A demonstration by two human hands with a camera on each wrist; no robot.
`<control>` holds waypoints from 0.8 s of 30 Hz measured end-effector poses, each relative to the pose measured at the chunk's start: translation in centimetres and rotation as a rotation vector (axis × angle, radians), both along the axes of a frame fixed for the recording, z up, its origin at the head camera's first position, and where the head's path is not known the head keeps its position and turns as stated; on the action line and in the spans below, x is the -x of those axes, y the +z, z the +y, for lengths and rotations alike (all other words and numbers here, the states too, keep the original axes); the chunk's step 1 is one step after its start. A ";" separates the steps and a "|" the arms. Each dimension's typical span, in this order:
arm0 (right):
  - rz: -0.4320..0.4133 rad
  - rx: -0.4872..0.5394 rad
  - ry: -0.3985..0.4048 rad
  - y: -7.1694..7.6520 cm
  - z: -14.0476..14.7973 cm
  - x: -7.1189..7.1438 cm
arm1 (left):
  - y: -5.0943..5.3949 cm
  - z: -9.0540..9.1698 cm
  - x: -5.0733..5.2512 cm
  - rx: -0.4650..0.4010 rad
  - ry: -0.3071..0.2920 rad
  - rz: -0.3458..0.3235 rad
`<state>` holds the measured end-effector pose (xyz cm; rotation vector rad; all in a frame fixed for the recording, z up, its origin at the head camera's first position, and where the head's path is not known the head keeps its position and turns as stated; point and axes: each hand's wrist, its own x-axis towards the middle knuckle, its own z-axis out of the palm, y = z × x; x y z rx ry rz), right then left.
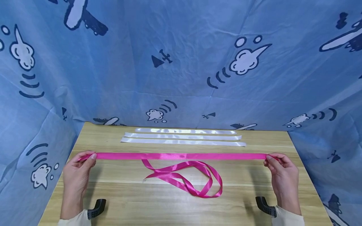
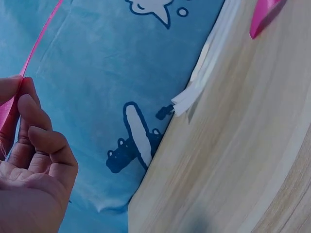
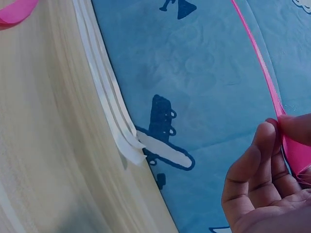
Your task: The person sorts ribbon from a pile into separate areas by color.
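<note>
Ribbon [image 1: 169, 156], glossy pink, spans taut above the wooden table [image 1: 141, 210], pinched near each end by thumb and fingers of the left hand [image 1: 77, 174] and right hand [image 1: 285, 175], with a looped pink length [image 1: 195, 192], possibly separate, beneath, three white strips [image 1: 183, 136] beyond, and cloud-printed blue cloth [image 1: 183, 78] behind.

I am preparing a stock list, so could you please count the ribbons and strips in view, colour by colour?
Pink: 2, a stretched ribbon between the left hand and the right hand, and a looped ribbon on the table
White: 3 strips, beyond the pink ones
Total: 5
</note>
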<state>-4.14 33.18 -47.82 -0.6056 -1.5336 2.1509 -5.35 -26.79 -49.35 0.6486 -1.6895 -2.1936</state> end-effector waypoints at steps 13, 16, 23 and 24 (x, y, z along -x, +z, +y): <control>-0.164 -0.069 0.004 -1.5 0.8 1.8 | -1.6 0.4 2.3 0.238 -0.100 -0.107; -0.226 -0.110 0.013 -1.9 0.9 2.3 | -2.1 0.5 3.1 0.262 -0.121 -0.117; -0.308 -0.192 0.054 -3.2 1.5 3.7 | -3.3 0.8 4.8 0.376 -0.163 -0.170; -0.320 -0.197 0.060 -3.4 1.6 3.9 | -3.4 0.8 5.0 0.407 -0.176 -0.176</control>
